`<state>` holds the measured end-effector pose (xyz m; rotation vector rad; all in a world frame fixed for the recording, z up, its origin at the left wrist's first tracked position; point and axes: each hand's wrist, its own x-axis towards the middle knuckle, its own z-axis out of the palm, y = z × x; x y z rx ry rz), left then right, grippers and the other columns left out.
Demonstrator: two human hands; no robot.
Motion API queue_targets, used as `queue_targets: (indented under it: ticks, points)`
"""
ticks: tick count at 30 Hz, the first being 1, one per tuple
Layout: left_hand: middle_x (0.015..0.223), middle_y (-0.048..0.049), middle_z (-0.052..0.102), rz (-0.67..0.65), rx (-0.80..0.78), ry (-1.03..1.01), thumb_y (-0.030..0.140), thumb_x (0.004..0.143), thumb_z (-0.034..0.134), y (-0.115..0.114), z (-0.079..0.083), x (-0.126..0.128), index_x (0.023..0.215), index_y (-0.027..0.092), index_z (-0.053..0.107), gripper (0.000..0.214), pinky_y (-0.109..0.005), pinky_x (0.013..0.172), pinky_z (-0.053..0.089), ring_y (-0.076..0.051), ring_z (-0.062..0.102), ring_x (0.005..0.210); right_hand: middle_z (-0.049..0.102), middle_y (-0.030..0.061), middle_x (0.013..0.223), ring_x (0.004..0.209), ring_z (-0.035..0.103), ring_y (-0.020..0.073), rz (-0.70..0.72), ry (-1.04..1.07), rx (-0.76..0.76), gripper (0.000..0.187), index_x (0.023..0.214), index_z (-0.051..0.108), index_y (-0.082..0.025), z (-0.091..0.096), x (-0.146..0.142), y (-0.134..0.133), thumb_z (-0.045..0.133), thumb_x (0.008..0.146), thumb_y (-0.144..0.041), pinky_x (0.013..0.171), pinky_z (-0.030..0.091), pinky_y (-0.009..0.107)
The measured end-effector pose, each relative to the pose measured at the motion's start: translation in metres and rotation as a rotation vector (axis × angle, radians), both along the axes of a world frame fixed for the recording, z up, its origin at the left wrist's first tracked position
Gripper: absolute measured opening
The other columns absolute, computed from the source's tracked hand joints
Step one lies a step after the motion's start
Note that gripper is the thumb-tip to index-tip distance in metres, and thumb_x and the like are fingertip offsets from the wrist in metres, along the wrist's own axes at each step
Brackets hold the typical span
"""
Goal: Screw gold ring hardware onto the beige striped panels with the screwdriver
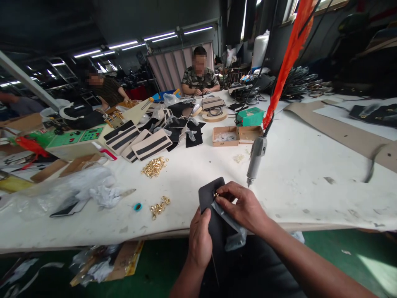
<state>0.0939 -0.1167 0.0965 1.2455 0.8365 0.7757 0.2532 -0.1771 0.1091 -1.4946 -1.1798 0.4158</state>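
Note:
My left hand (200,240) grips the lower edge of a black leather piece (211,194) that rests on the front edge of the white table (294,182). My right hand (242,205) pinches a small gold metal fitting (215,195) against the upper part of that piece. A bit of clear plastic wrap (234,238) hangs under my right hand. A grey electric screwdriver (256,159) dangles on a cord just above and to the right of my right hand, tip down.
Loose gold fittings (154,166) and a smaller heap of gold fittings (159,207) lie left of me, by a blue ring (137,206). Striped bag panels (136,142), two cardboard boxes (237,135), a green box (250,116) and crumpled plastic (62,190) lie beyond. Two people sit at the far end.

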Motion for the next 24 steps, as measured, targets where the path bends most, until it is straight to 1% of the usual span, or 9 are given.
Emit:
queue_targets:
  ticks: [3, 7, 10, 12, 15, 17, 18, 21, 24]
  points:
    - [0.125, -0.0123, 0.076, 0.017, 0.007, 0.025, 0.057, 0.091, 0.066, -0.002, 0.001, -0.004, 0.119, 0.015, 0.078, 0.052, -0.037, 0.112, 0.052, -0.029, 0.069, 0.122, 0.069, 0.0015, 0.095, 0.082, 0.068, 0.0138, 0.016, -0.014, -0.007, 0.010, 0.103, 0.073, -0.023, -0.001, -0.002, -0.002, 0.069, 0.095, -0.027, 0.073, 0.054, 0.028]
    - [0.128, -0.0112, 0.075, 0.046, -0.013, 0.000, 0.055, 0.092, 0.067, -0.006, -0.006, -0.010, 0.116, 0.016, 0.079, 0.048, -0.037, 0.117, 0.048, -0.028, 0.066, 0.127, 0.070, 0.0028, 0.101, 0.085, 0.068, 0.0147, 0.025, 0.015, -0.017, 0.015, 0.108, 0.074, -0.025, -0.009, -0.009, -0.007, 0.069, 0.097, -0.034, 0.075, 0.055, 0.029]
    - [0.126, -0.0107, 0.076, 0.227, -0.126, -0.035, 0.052, 0.085, 0.073, -0.008, -0.016, -0.014, 0.110, 0.016, 0.080, 0.045, -0.039, 0.118, 0.045, -0.030, 0.064, 0.130, 0.068, 0.0057, 0.117, 0.098, 0.067, 0.0191, -0.045, -0.001, -0.029, 0.033, 0.123, 0.071, -0.027, -0.017, -0.013, -0.011, 0.073, 0.094, -0.042, 0.082, 0.056, 0.033]
    - [0.122, -0.0109, 0.077, 0.303, -0.243, -0.113, 0.050, 0.081, 0.077, -0.009, -0.022, -0.017, 0.107, 0.015, 0.080, 0.044, -0.042, 0.116, 0.046, -0.031, 0.065, 0.127, 0.066, 0.0076, 0.124, 0.101, 0.067, 0.0220, -0.092, 0.064, -0.100, 0.049, 0.132, 0.067, -0.026, -0.021, -0.013, -0.012, 0.076, 0.090, -0.050, 0.084, 0.057, 0.036]
    - [0.119, -0.0122, 0.077, 0.241, -0.396, -0.259, 0.048, 0.083, 0.075, -0.012, -0.024, -0.021, 0.111, 0.014, 0.078, 0.044, -0.043, 0.111, 0.048, -0.032, 0.067, 0.122, 0.069, 0.0077, 0.112, 0.090, 0.068, 0.0229, 0.050, 0.363, -0.297, 0.066, 0.140, 0.060, -0.024, -0.025, -0.015, -0.012, 0.076, 0.088, -0.060, 0.075, 0.056, 0.035]
    - [0.120, -0.0122, 0.077, 0.202, -0.396, -0.291, 0.044, 0.086, 0.072, -0.016, -0.020, -0.025, 0.114, 0.013, 0.077, 0.042, -0.041, 0.110, 0.049, -0.031, 0.066, 0.121, 0.072, 0.0063, 0.103, 0.088, 0.070, 0.0233, 0.162, 0.587, -0.351, 0.066, 0.139, 0.060, -0.023, -0.025, -0.018, -0.010, 0.077, 0.087, -0.060, 0.074, 0.056, 0.034]
    - [0.122, -0.0117, 0.076, 0.175, -0.361, -0.295, 0.042, 0.088, 0.071, -0.018, -0.017, -0.028, 0.117, 0.014, 0.076, 0.041, -0.040, 0.110, 0.048, -0.030, 0.066, 0.122, 0.072, 0.0060, 0.103, 0.088, 0.070, 0.0233, 0.176, 0.675, -0.345, 0.064, 0.136, 0.061, -0.023, -0.023, -0.020, -0.009, 0.080, 0.086, -0.058, 0.075, 0.056, 0.033]
    - [0.125, -0.0090, 0.074, 0.032, -0.220, -0.240, 0.033, 0.091, 0.067, -0.025, -0.008, -0.041, 0.127, 0.017, 0.073, 0.039, -0.036, 0.108, 0.048, -0.028, 0.065, 0.121, 0.075, 0.0053, 0.104, 0.081, 0.071, 0.0202, 0.095, 0.834, -0.274, 0.056, 0.125, 0.067, -0.023, -0.018, -0.028, -0.001, 0.086, 0.081, -0.051, 0.074, 0.057, 0.031]
    - [0.111, -0.0085, 0.077, -0.104, -0.178, -0.074, 0.034, 0.088, 0.072, -0.032, -0.007, -0.061, 0.115, 0.015, 0.076, 0.034, -0.032, 0.093, 0.052, -0.026, 0.068, 0.104, 0.076, 0.0035, 0.101, 0.078, 0.070, 0.0185, 0.019, 0.915, -0.188, 0.052, 0.118, 0.069, -0.023, -0.015, -0.036, 0.013, 0.090, 0.077, -0.047, 0.073, 0.057, 0.030]
